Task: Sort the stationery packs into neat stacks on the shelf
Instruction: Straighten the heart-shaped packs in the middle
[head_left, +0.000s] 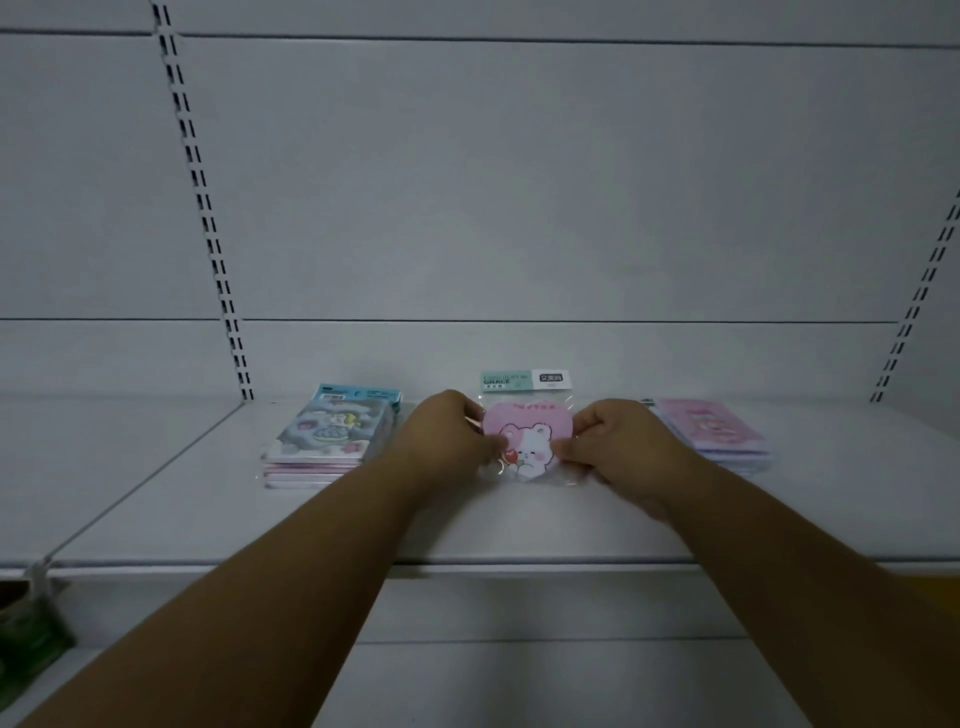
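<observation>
Two hands hold a pink heart pack over a dim white shelf.
A dark item (28, 629) at lower left is cut off and unreadable. On the shelf (467, 525), against the slotted back panel (519, 182), the left hand (447, 436) and right hand (618, 447) pinch the bear-printed pack (527, 431) by its sides, between a left stack (324, 441) and a pink right stack (717, 431).

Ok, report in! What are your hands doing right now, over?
Both hands, left and right, gripping pink bear pack, mid-shelf. Stacks either side: left stack, right stack. Nothing in the way.
</observation>
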